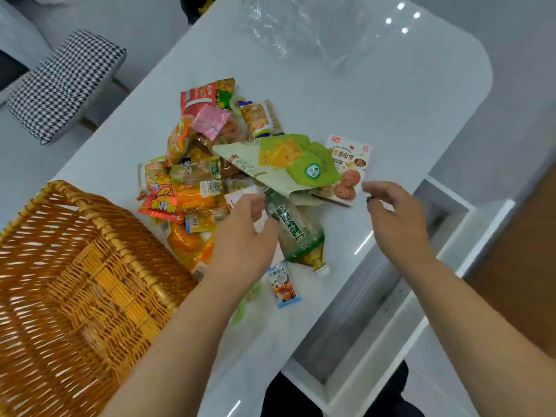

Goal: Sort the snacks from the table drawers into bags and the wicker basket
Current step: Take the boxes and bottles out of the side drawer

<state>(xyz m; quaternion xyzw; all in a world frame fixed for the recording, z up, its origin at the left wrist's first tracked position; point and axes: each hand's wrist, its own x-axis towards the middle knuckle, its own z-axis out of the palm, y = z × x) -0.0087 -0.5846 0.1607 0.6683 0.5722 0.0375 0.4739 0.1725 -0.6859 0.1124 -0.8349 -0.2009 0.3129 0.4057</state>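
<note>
A heap of crinkly foil and plastic snack packets [195, 176] lay mid-frame on the glossy white table [391, 109], a woven wicker basket [75, 281] tipped at lower left. The left hand [240, 236] pinched a white packet [261, 219] beside a green plastic bottle [298, 233]; the right hand [394, 212] hovered with fingers loosely curled, holding nothing. A clear crumpled bag [301, 28] sat at the top, an open drawer [391, 296] at lower right.

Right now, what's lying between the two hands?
In the head view, a green drink bottle lies on the table between the left hand and right hand.
</note>
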